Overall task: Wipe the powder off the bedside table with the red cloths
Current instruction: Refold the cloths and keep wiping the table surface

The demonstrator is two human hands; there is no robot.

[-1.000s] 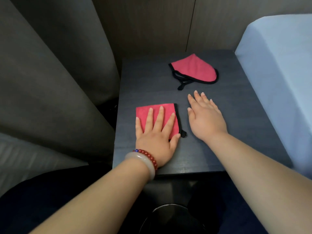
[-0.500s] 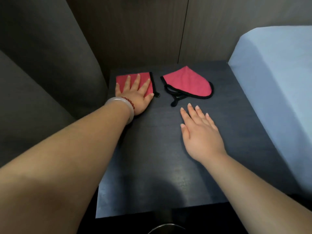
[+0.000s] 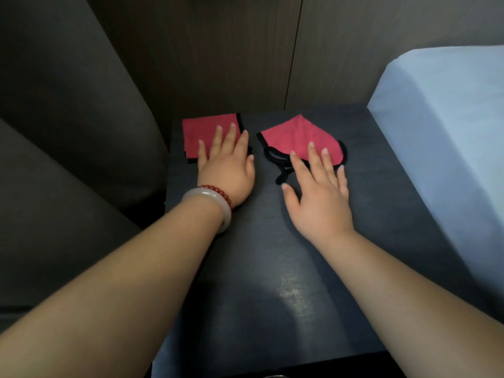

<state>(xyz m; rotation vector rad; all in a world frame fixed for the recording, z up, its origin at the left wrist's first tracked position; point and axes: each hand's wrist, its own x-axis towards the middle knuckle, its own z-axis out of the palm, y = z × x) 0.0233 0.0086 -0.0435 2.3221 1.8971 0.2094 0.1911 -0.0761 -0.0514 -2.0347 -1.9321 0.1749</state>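
Left hand (image 3: 226, 170) lies flat, fingers spread, palm down on the square cloth (image 3: 203, 135) at the table's (image 3: 272, 268) far left corner. It grips nothing; it only presses. The cloth shows ahead of and left of the fingers.

Right hand (image 3: 319, 192) is also flat and open, fingertips (image 3: 311, 145) just over the near edge of the folded cloth (image 3: 297, 135), palm on bare table behind it. Cannot tell whether the tips bear down yet. A black loop (image 3: 281, 170) trails from this cloth, just left of the index finger.

Faint pale haze (image 3: 294, 293) sits well behind both hands, between the forearms; probably remaining powder, though it may be glare.

Step in hand, as judged: seat the right hand on its cloth, then drag both cloths back toward the body.

Notes for doing it well:
- Slide the right palm fully onto the cloth before pulling; fingertips alone will likely let it bunch or slip.
- Keep both palms flat with even pressure.
- Pull straight, lanes overlapping between the hands, so no strip is missed.
- Mind the loop; it could snag under the thumb.
- Stop short of the near edge, so the powder gathers and does not drop off.
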